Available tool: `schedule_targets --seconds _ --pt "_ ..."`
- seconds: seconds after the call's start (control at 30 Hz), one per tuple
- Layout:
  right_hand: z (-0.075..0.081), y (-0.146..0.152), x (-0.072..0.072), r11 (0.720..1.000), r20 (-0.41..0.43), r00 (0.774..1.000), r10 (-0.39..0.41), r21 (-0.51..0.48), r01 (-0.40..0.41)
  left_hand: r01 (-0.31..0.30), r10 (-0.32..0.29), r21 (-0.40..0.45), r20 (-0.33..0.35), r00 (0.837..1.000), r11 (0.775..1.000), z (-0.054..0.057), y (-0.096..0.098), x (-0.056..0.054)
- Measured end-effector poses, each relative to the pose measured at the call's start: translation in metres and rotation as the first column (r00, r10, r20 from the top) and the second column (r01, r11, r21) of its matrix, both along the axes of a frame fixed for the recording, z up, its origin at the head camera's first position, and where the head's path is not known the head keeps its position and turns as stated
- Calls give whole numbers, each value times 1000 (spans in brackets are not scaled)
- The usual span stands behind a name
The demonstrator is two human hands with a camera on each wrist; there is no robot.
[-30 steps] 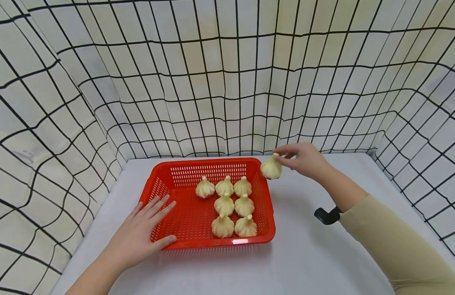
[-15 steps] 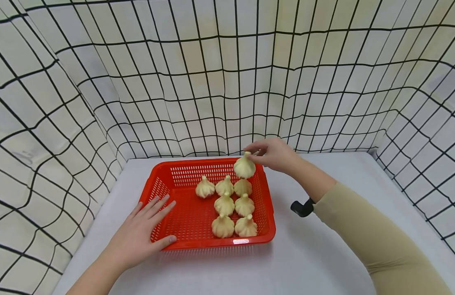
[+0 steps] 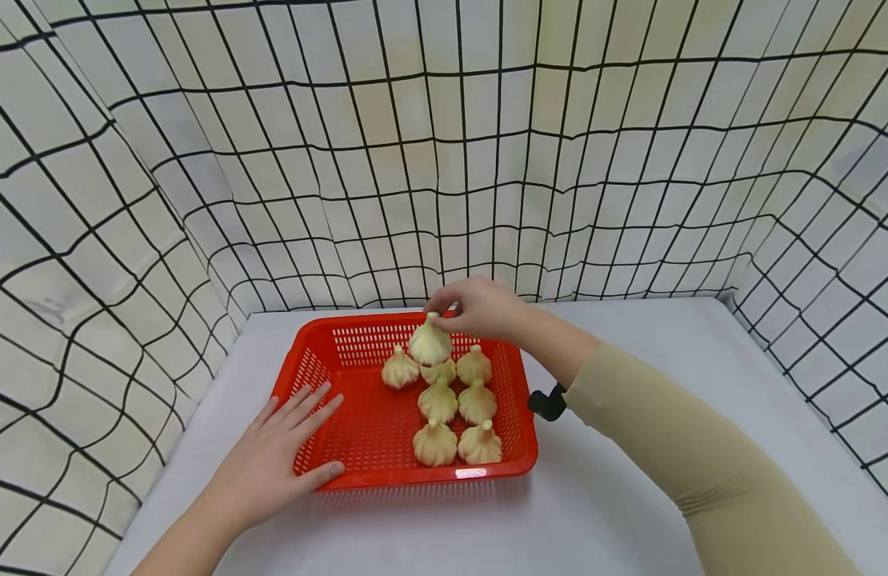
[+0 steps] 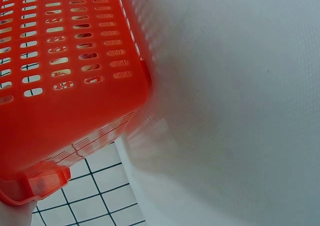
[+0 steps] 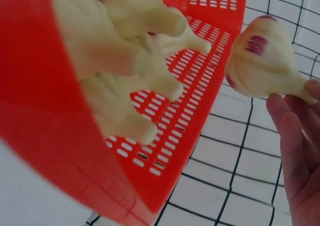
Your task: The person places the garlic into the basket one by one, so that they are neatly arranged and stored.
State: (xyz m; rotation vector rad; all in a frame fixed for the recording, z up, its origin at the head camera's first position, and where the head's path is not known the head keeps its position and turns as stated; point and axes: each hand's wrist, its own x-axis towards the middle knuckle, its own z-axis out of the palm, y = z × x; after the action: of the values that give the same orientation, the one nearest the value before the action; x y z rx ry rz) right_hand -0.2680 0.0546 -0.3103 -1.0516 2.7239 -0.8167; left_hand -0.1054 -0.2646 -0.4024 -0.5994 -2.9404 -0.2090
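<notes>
By its stem, my right hand pinches a pale garlic bulb above the back part of the red basket. In the right wrist view the same garlic bulb shows purple streaks, with the fingers at its stem end. Several more garlic bulbs sit stem up in the basket's middle and right side. My left hand lies with spread, straight fingers over the basket's left rim, the thumb at the front left corner. The left wrist view shows the basket's slotted wall and little of that hand.
The basket stands on a white table surface. Black netting over pale cloth rises behind it and on both sides. A black wrist device hangs under the right forearm, near the basket's right rim.
My right hand has carried the garlic bulb leftward, from outside the basket's back right corner to above the back row of bulbs. The left hand has stayed in place.
</notes>
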Motion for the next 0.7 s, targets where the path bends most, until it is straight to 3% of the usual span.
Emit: schedule_targets --seconds 0.33,0.7 --pt "-4 -38 6 979 -64 986 152 147 -141 1 -1 -2 10 1000 1000 -1 -1 0" --pt "-20 -65 11 933 -79 966 245 289 -213 0 0 -10 10 1000 1000 0 -1 0"
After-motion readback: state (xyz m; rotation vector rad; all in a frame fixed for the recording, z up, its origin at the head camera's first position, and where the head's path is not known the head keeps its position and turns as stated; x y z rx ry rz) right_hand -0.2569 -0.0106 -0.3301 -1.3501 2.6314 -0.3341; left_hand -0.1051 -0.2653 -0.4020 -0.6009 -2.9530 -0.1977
